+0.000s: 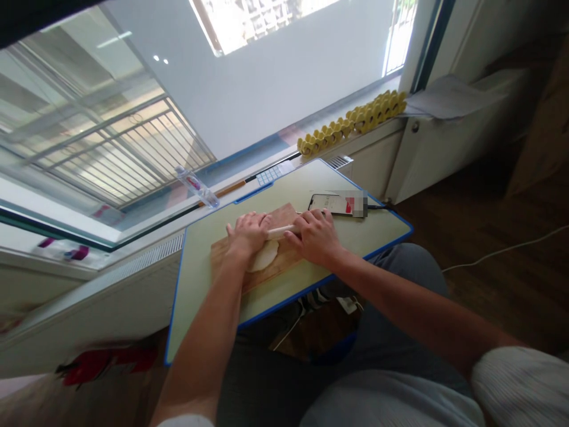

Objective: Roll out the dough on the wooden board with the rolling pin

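Note:
A pale rolling pin point(281, 232) lies across a wooden board point(288, 256), with its two ends under my hands. My left hand point(249, 230) grips the left end, fingers bent over it. Around the right end curl the fingers of my right hand point(315, 233). A flat, pale round of dough point(265, 257) lies on the board just on my side of the pin, partly covered by my left hand and forearm. The board rests on a small pale-green table point(355, 234) with a blue edge.
Beyond my right hand a phone point(331, 204) lies on the table, a cable at its end. Yellow egg cartons point(351, 124) line the window sill. A clear plastic bottle point(198, 187) lies by the glass. My legs are under the table's near edge.

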A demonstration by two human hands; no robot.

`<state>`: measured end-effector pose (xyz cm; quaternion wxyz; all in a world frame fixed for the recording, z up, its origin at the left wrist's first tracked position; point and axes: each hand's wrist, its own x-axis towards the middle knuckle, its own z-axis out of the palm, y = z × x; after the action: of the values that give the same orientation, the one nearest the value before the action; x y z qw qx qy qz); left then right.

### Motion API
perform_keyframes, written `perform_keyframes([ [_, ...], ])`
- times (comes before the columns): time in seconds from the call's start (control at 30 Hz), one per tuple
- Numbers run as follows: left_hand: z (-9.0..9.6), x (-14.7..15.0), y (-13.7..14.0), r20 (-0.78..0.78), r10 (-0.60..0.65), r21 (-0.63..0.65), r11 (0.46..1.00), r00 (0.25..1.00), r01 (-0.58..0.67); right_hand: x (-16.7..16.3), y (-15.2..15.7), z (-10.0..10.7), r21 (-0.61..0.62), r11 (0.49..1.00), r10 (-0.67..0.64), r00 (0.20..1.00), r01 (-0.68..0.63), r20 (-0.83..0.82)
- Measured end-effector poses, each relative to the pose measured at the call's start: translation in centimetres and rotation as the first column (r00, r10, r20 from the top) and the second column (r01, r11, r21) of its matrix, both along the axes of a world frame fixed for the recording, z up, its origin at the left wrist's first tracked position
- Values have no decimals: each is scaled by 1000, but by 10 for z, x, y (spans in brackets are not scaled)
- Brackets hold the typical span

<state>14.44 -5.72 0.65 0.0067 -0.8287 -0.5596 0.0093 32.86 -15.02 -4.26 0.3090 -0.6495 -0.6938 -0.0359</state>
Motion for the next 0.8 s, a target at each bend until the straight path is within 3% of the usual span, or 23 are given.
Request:
perform_keyframes([
  [0.17, -12, -8, -64, 32, 71, 103, 992, 997, -73, -1, 0, -1, 17, 1000, -10, 1000, 10, -4],
  [0.3, -25, -11, -121, 44, 34, 236, 971, 998, -43, -1, 1, 0, 3, 1000, -6, 1000, 6, -8],
  [0.4, -29, -13, -139, 47, -6, 255, 967, 999, -6, -1, 1, 0, -14, 1000, -9, 1000, 9, -4],
  [0.53, -19, -15, -113, 103, -23, 194, 981, 994, 2, 0, 1, 0, -10, 1000, -14, 1000, 14, 1],
  [0.8, -4, 3, -1, -14, -96, -1, 995, 995, 96, -1, 3, -3, 4, 998, -59, 998, 59, -8],
])
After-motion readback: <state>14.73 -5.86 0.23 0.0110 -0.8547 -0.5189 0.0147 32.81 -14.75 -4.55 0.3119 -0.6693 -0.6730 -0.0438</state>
